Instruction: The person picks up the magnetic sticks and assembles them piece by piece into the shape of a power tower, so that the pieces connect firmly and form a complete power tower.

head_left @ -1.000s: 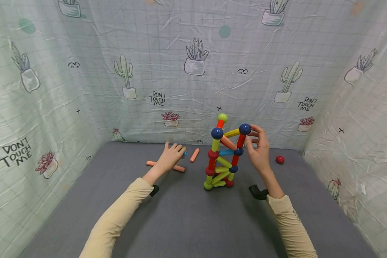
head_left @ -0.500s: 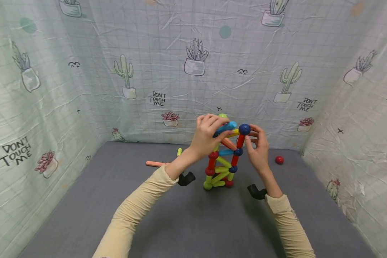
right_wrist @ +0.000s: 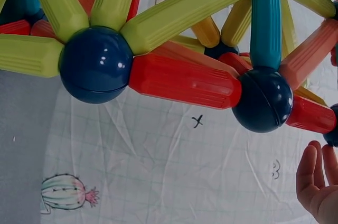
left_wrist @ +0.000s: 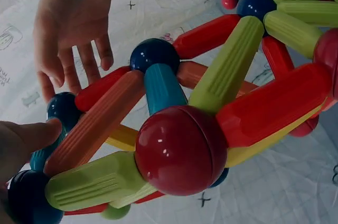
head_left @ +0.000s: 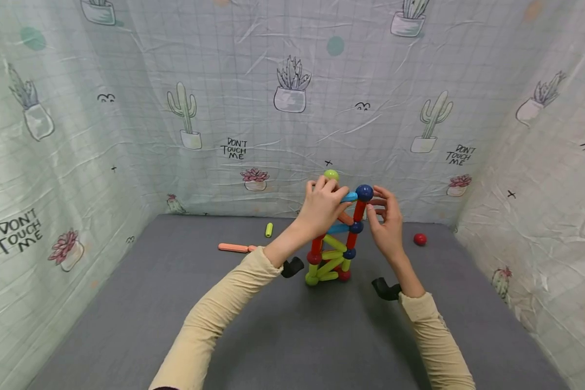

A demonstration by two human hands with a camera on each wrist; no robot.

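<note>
A tower of coloured magnetic sticks and balls stands on the grey table. At its top, my left hand pinches a light blue stick, whose right end meets the upper right dark blue ball. The left wrist view shows my thumb on the blue stick between two dark blue balls. The upper left ball is hidden behind my left hand in the head view. My right hand has relaxed fingers right at the upper right ball; in the right wrist view its fingertips are just below that ball.
A loose red ball lies right of the tower. On the left are a small green stick and an orange stick, with another orange piece partly behind my left forearm. A printed cloth hangs behind and at the sides.
My left hand has picked up the light blue stick from the table, carried it right and up to the tower's top, and brought it against the upper right ball. My right hand has barely moved.
</note>
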